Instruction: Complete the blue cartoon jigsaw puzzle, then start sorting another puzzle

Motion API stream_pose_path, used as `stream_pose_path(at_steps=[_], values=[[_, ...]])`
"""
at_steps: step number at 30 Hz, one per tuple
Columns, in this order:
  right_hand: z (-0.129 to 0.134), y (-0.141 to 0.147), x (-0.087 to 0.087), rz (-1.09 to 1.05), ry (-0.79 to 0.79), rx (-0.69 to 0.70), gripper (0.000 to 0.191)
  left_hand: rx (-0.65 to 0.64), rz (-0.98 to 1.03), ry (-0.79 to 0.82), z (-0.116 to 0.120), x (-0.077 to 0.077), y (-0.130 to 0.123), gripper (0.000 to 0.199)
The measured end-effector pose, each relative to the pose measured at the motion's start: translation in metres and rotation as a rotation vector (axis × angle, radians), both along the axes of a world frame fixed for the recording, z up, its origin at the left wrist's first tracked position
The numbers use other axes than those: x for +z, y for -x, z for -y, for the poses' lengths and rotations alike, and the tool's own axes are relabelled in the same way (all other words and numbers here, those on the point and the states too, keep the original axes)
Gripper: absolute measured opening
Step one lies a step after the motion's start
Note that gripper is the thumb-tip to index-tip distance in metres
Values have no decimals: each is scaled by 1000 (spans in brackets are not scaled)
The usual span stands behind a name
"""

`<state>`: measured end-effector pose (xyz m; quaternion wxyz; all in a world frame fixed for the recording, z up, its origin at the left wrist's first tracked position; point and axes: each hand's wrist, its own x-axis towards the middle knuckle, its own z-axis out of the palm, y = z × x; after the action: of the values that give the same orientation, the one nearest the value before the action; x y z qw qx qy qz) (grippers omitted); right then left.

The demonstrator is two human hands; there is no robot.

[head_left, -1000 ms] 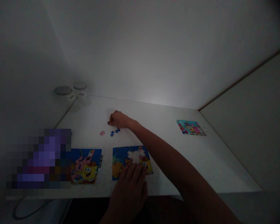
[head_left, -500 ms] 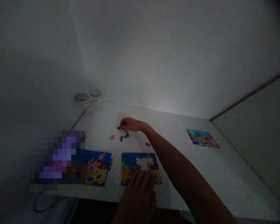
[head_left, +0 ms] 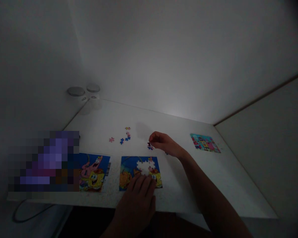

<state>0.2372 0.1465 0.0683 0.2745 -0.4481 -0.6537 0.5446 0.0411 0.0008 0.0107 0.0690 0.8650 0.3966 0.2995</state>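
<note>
White desk (head_left: 101, 119) fitted into a corner; dim room; pale grey back wall (head_left: 164, 59), soft glow low on it just above the desk's rear edge; beige side panel (head_left: 263, 132) at right, thin brown edge strip; two lidded jars (head_left: 89, 99) in rear left corner; dark cable (head_left: 27, 216) looped below front edge.

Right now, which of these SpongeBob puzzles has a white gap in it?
The middle one, under the left hand: its centre is unfilled, unlike the other two.

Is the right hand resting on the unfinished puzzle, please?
No, the right hand is up beside the loose pieces, while the left hand rests on the unfinished puzzle.
</note>
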Motion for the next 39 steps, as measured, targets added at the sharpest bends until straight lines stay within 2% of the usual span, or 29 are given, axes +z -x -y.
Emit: stream_pose_path(at_steps=[3,7,10,13,27,39], values=[[16,-9,-1,-15,60,28,13,-32,-35,-3,-2,4,1,31],[26,-8,2,114,48,150,10,-43,-74,-16,-4,9,1,32],[30,-5,2,222,4,264,17,-41,-93,-37,-4,10,0,31],[33,-4,-2,333,-82,319,19,-44,-114,-31,-4,10,-1,31],[42,1,0,500,-300,341,20,-34,-110,-14,-3,12,-2,31],[46,6,4,520,-339,335,21,-32,-123,3,-3,14,-2,32]])
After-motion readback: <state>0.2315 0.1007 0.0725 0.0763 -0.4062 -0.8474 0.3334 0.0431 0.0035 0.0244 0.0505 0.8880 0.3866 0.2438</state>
